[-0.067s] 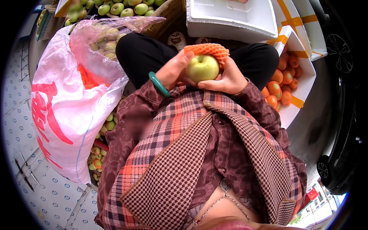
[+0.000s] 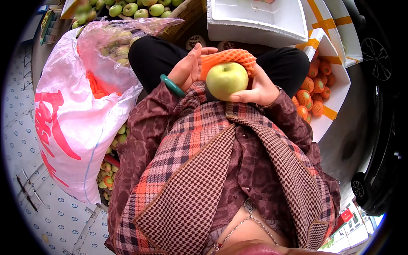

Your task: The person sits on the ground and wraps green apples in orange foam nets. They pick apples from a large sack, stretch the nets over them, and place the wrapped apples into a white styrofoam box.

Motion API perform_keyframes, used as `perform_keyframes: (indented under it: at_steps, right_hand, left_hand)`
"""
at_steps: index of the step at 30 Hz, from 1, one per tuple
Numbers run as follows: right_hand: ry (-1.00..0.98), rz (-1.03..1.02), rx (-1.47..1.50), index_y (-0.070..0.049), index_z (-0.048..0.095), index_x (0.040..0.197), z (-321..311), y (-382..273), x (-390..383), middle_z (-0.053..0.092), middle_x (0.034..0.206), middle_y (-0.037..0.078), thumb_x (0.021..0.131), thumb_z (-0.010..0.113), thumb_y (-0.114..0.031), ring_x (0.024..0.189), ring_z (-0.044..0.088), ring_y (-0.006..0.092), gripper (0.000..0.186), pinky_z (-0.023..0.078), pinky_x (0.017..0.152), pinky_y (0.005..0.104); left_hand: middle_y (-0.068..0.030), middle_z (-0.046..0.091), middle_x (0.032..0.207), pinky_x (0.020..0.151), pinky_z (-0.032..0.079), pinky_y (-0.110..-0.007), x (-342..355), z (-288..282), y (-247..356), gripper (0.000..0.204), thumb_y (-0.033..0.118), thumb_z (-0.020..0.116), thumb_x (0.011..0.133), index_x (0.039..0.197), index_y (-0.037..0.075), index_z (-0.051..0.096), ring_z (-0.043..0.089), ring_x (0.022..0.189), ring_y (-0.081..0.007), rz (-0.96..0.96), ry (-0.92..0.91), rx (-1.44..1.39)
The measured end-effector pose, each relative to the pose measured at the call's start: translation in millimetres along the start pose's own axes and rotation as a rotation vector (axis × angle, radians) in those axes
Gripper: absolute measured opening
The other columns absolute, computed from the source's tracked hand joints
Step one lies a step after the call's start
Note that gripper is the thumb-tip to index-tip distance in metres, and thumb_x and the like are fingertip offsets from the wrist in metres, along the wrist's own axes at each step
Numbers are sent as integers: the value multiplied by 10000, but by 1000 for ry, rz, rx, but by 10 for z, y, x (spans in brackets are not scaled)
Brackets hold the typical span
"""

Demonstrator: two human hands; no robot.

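Observation:
A green apple (image 2: 227,80) is held in front of my lap, with my right hand (image 2: 261,86) gripping its right side, thumb across the near face. An orange foam net sleeve (image 2: 231,56) sits along the apple's far side, its mesh spread out to the left. My left hand (image 2: 189,68), with a green bangle (image 2: 172,86) at the wrist, is beside the sleeve's left end. Its fingers are stretched out and hold nothing; whether they touch the foam is hard to tell.
Left of me stands a white woven sack (image 2: 76,123) with orange foam sleeves (image 2: 97,87) inside. Green apples (image 2: 140,10) fill a crate at the far left. A white foam box (image 2: 257,32) is ahead. Another box (image 2: 335,91), right, holds sleeved fruit (image 2: 312,91).
My left hand has let go of the apple and sleeve, moving left as its fingers straighten. The apple is slightly lower and nearer, and the sleeve spreads further left.

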State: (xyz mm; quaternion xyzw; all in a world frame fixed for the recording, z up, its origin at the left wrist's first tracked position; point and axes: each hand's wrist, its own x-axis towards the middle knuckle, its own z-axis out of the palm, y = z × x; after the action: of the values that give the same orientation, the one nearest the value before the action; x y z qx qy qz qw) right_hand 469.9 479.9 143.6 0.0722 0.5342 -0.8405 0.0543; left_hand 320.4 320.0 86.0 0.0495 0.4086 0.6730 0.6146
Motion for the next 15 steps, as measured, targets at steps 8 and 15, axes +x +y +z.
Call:
perform_keyframes:
  at_steps: [8,15]
  right_hand:
    - [-99,99,75,3,319,1392,-9,-113,26,494,1313,95,554,919,-173,1213,485,196,1045,383,1034,348]
    - [-164,64,146,3,407,1325,72,-58,90,545,1241,83,614,874,-92,1137,530,172,856,426,990,314]
  left_hand:
    - [-163,459,1380,1051,387,-371,292,118,-259,467,226,370,993,1389,-20,367,498,1227,-271,60,-832,-578]
    - [-207,469,1354,1033,408,-418,167,-215,-422,532,266,482,942,1373,-23,365,503,1221,-310,116,-645,-581]
